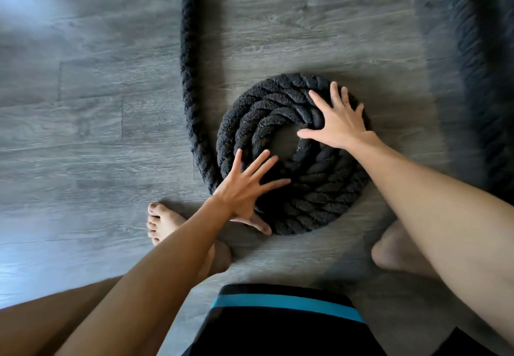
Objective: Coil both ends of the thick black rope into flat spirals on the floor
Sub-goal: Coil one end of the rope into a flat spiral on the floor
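Two hands: both lie flat on the spiral (314, 188), and neither one grips it.
Left hand (244, 188): our fingers are straight and fanned over the near-left rings, and the thumb is down at the outer ring's near side, by the floor (83, 105).
Right hand (338, 122): it is spread wide on the far-right rings, with the thumb reaching toward the bare hole in the middle.
Spiral's place: it lies flat on the floor just ahead of our left foot (164, 222), wound in a few rings.
Feed run (189, 77): it leaves the outer ring at the near left, just beside our left hand. From there it lies alongside the spiral's left flank, its long axis pointing straight away from us.
Nearer hand: our left sits at the joint, while our right is across the rings, well apart from the run.
Other run (478, 77): it lies off to the right and is blurred (we cannot tell how its end lies).
Coming move, as we judge it: we turn the disc under our flat palms so that the left-side run winds on as the next ring, with the left hand guiding it in.
Risk: we judge that the inner rings may ride up if our palms lift.
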